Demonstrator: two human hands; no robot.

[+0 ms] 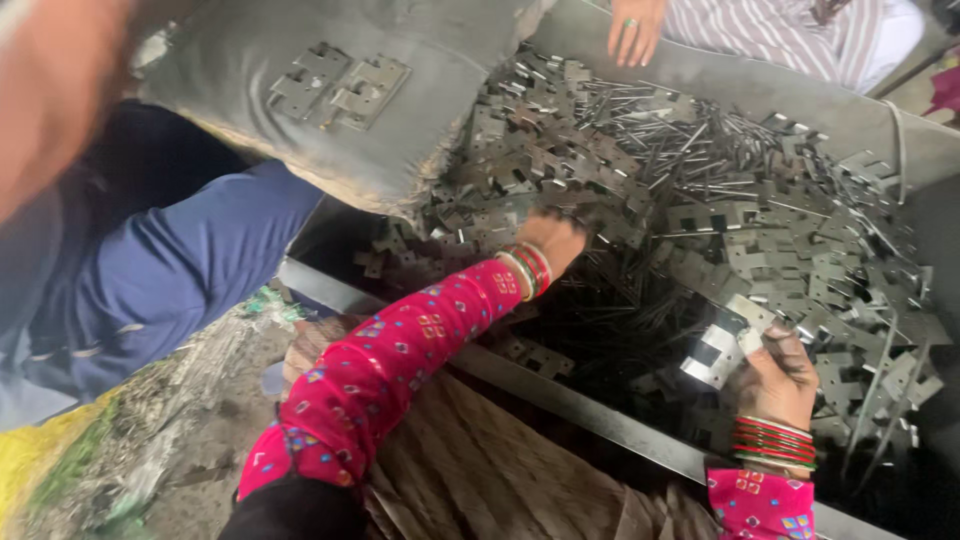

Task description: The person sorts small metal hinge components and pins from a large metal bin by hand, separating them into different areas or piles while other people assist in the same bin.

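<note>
The right hand [782,375] pinches a few flat, shiny notched metal plates [722,345] just above the near edge of the metal tray [560,392]. The left hand [556,240] digs into the heap of stamped plates and thin rods [700,190] near the tray's left corner; its fingers are buried, so I cannot tell its grip. A grimy grey sack [400,130] carrying two plates leans against the tray's far left edge.
</note>
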